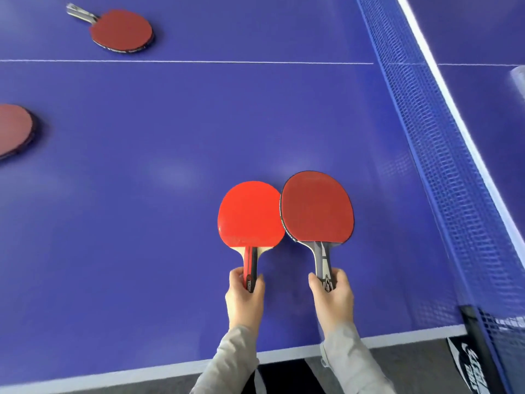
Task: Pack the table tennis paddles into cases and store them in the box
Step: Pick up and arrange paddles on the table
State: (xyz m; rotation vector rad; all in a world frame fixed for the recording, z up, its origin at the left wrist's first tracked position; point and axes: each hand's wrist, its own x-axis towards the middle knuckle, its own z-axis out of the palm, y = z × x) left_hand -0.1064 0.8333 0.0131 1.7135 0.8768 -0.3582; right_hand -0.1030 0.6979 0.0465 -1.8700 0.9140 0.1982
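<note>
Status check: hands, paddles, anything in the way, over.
Left hand grips bright red wooden-handled paddle; right hand grips darker red grey-handled paddle. Far red paddle and left-edge red paddle lie on blue table. No case or box visible.

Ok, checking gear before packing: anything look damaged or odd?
The bright red paddle in the left hand seems to show a pale scuffed patch at its rubber's lower edge, near the handle. The dark red paddle in the right hand looks fine.

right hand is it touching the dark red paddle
Touching: head view shows the right hand, fingers curled round the handle of the dark red paddle.
</note>
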